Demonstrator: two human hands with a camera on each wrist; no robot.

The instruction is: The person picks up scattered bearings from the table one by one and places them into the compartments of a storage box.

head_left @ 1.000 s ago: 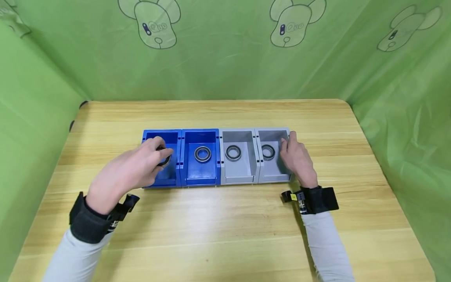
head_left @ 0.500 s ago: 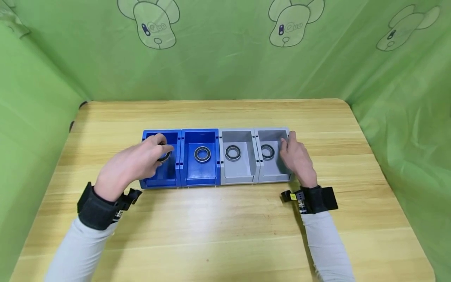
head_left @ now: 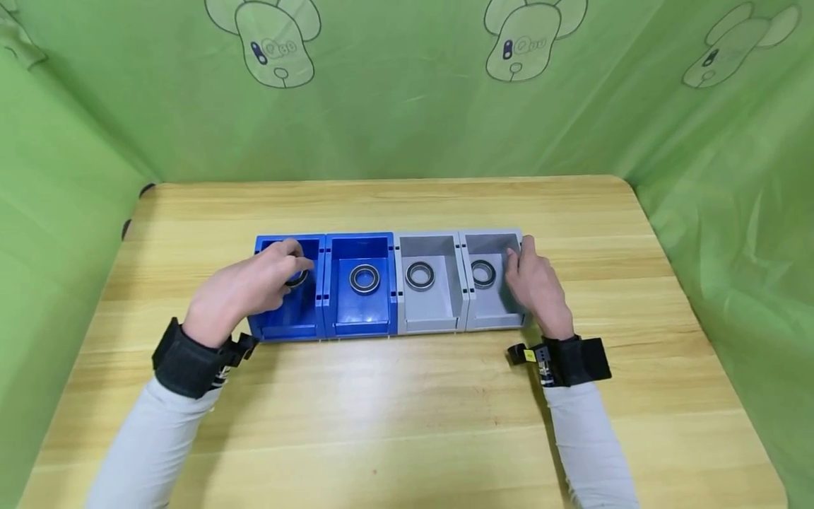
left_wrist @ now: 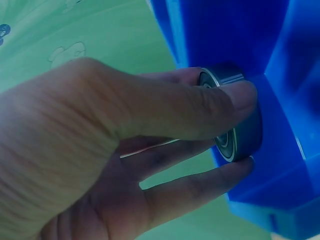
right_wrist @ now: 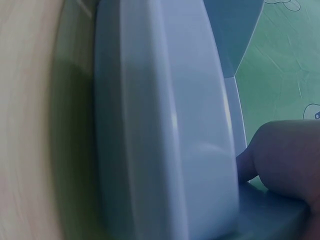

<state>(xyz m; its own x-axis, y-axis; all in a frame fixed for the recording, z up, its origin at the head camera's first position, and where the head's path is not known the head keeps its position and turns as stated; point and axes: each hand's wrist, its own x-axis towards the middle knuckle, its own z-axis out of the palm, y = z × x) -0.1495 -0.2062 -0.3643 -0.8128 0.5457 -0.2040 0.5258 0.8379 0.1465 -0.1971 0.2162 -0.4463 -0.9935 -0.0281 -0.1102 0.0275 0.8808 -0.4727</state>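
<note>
My left hand point(head_left: 251, 283) reaches into the leftmost blue bin point(head_left: 289, 331) and pinches a ball bearing point(left_wrist: 248, 127) there. In the left wrist view the thumb lies across its outer face, with fingertips on the far side and below; the bearing stands on edge close to the bin's inner wall. My right hand point(head_left: 537, 286) grips the right wall of the rightmost grey bin point(head_left: 492, 324), thumb inside and fingers outside. A bearing point(head_left: 492, 275) lies flat in that bin, left of the thumb. The right wrist view mostly shows the grey bin's front, with part of the hand at the right.
Between those two bins stand another blue bin point(head_left: 362, 329) and another grey bin point(head_left: 432, 326), side by side in one row. Each has a bearing lying flat inside. The row rests on a wooden table point(head_left: 381, 417), with green cloth point(head_left: 407, 134) at the back and sides.
My left hand has shifted slightly right and farther back with the bearing. The leftmost blue bin has edged a little to the left at its front. My right hand stays in place.
</note>
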